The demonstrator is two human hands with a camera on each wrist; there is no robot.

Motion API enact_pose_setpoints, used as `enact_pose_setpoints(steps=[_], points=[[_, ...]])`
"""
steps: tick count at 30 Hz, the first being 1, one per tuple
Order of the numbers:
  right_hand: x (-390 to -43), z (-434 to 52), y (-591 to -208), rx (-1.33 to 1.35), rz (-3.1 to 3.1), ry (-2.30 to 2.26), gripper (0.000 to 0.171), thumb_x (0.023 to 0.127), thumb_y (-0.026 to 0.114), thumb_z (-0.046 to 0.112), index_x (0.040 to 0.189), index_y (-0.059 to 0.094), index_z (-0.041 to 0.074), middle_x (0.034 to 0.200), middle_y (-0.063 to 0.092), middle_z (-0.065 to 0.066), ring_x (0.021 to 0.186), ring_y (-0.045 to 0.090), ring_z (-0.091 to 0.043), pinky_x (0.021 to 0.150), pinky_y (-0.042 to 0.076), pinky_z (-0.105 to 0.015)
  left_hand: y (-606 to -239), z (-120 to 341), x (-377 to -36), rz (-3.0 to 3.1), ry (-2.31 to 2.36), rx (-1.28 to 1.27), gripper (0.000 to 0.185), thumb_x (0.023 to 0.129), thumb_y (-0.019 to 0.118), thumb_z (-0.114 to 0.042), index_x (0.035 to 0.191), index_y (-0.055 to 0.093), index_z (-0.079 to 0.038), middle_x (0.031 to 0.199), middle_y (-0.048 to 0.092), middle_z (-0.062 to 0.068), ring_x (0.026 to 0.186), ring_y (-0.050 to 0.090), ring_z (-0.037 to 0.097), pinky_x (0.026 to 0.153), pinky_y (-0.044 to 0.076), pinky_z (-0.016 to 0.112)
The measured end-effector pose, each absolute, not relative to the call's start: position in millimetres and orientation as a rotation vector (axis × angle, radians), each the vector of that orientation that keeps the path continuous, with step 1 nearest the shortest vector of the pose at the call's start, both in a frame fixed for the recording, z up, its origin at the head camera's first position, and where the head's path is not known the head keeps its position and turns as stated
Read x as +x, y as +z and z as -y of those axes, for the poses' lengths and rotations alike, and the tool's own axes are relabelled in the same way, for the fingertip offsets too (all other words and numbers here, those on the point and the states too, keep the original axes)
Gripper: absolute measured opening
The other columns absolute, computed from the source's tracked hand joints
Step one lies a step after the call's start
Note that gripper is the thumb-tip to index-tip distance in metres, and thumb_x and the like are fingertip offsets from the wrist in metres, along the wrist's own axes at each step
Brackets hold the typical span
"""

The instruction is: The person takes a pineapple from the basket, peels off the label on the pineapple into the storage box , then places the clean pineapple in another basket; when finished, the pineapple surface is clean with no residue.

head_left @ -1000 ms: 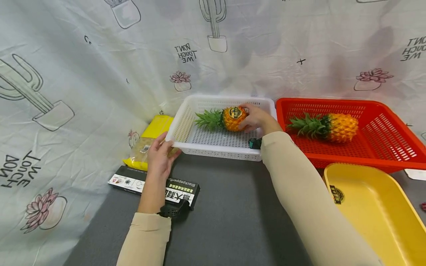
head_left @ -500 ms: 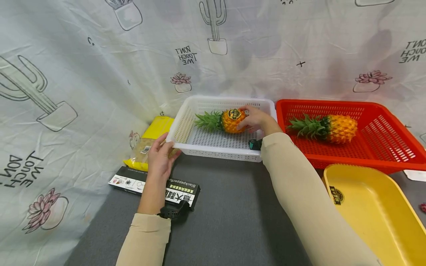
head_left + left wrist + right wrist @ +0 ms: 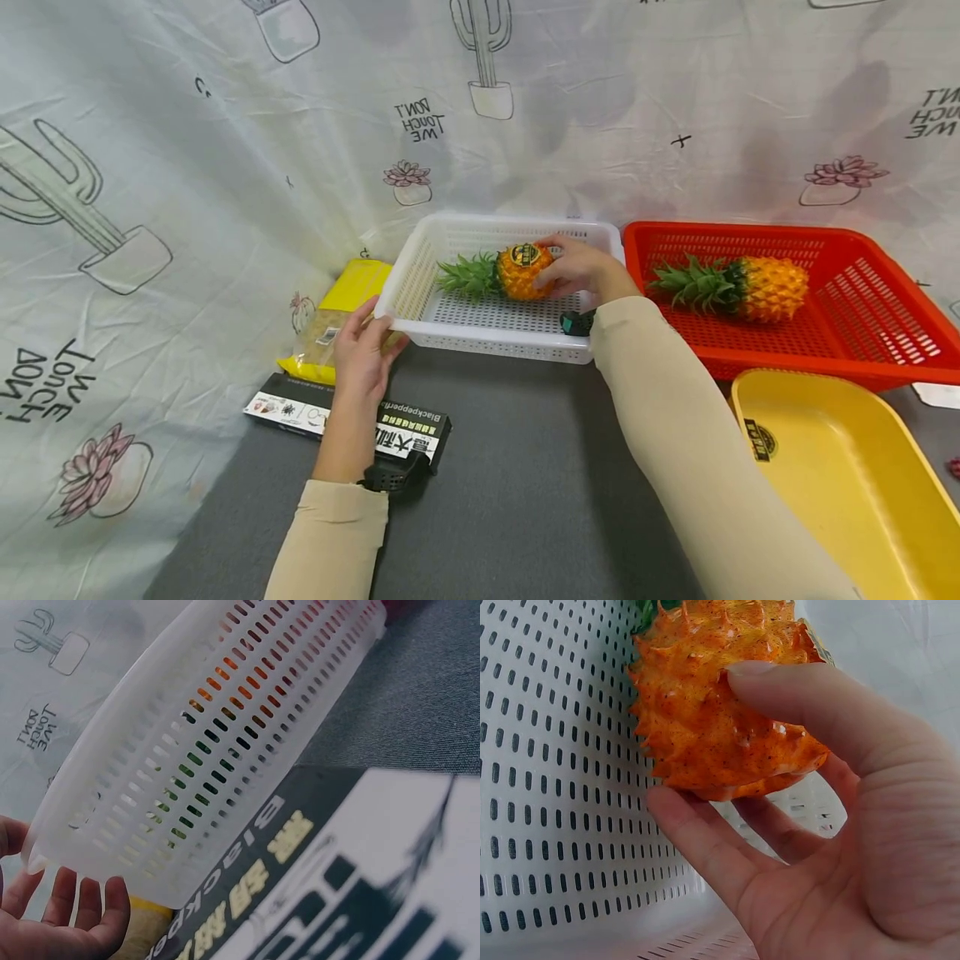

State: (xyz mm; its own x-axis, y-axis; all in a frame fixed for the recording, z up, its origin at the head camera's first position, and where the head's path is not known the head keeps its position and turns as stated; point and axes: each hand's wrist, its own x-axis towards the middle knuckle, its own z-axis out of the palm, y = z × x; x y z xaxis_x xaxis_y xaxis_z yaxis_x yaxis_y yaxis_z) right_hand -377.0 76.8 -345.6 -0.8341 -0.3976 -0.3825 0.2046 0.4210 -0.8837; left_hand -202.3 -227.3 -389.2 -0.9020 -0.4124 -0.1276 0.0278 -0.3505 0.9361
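Head view: nearest, two beige sleeves (image 3: 330,537) enter over a dark grey table (image 3: 510,483), with a yellow tray (image 3: 840,475) bearing a black-and-gold label (image 3: 761,440) at near right. Beyond the left sleeve lies a black-and-white box (image 3: 412,432), its length running left to right at a slight slant, the left forearm (image 3: 345,437) crossing above it. Past the box, a yellow-and-clear bag (image 3: 318,333) lies just left of the white basket (image 3: 502,335). Left hand (image 3: 363,358): thumb and index finger pinch that basket's near left corner; the left wrist view shows the remaining fingers bent below the rim. Inside the white basket, the labelled pineapple (image 3: 522,282) lies on its side, long axis left to right, roughly parallel to the basket's long edges; the leafy crown (image 3: 468,275) points left, the rounded base right, its dark sticker (image 3: 525,254) uppermost. Right hand (image 3: 581,271) holds the base end; the right wrist view shows thumb on one side and fingers on another, clamped on the orange body. Contact between fruit and basket floor cannot be determined. Just right stands a red basket (image 3: 862,333) containing a second pineapple (image 3: 772,287), also on its side, crown left. Farthest, a pale curtain (image 3: 600,50) printed with potted plants hangs behind both baskets.
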Motion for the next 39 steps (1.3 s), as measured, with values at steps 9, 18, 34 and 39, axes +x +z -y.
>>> enact_pose_setpoints(steps=[9,18,34,39], points=[[-376.3,-78.0,-342.8,-0.112,-2.080,-1.455,0.091,0.084,0.079,0.001,0.159,0.031,0.022,0.157,0.037,-0.018,0.130,0.053,-0.044,0.110,0.048,-0.056,-391.3,228.7,-203.3,1.612,-2.315,0.485,0.048,0.103,0.059,-0.009,0.150,0.054,-0.018,0.131,0.056,0.003,0.113,0.064,0.020,0.094,0.056,0.035],[-376.8,-79.1,-342.1,-0.099,-2.027,-1.531,0.091,0.085,0.078,0.001,0.159,0.032,0.025,0.158,0.035,-0.017,0.131,0.052,-0.043,0.106,0.052,-0.055,-390.9,229.0,-204.4,1.601,-2.331,0.488,0.049,0.103,0.058,-0.008,0.151,0.053,-0.017,0.131,0.056,0.004,0.113,0.065,0.020,0.093,0.056,0.035],[-378.3,-79.2,-343.9,-0.127,-2.014,-1.545,0.084,0.086,0.078,0.001,0.155,0.035,0.020,0.154,0.038,-0.017,0.126,0.055,-0.043,0.101,0.055,-0.054,-388.4,227.9,-203.7,1.602,-2.315,0.510,0.047,0.102,0.060,-0.008,0.148,0.056,-0.018,0.131,0.057,0.003,0.108,0.067,0.017,0.091,0.057,0.034],[-378.2,-78.3,-343.7,-0.169,-2.000,-1.574,0.084,0.086,0.077,0.001,0.156,0.035,0.020,0.151,0.040,-0.017,0.125,0.056,-0.042,0.101,0.054,-0.054,-388.4,228.9,-201.8,1.613,-2.322,0.520,0.049,0.103,0.059,-0.009,0.150,0.055,-0.019,0.133,0.056,0.003,0.111,0.065,0.018,0.092,0.057,0.034]])
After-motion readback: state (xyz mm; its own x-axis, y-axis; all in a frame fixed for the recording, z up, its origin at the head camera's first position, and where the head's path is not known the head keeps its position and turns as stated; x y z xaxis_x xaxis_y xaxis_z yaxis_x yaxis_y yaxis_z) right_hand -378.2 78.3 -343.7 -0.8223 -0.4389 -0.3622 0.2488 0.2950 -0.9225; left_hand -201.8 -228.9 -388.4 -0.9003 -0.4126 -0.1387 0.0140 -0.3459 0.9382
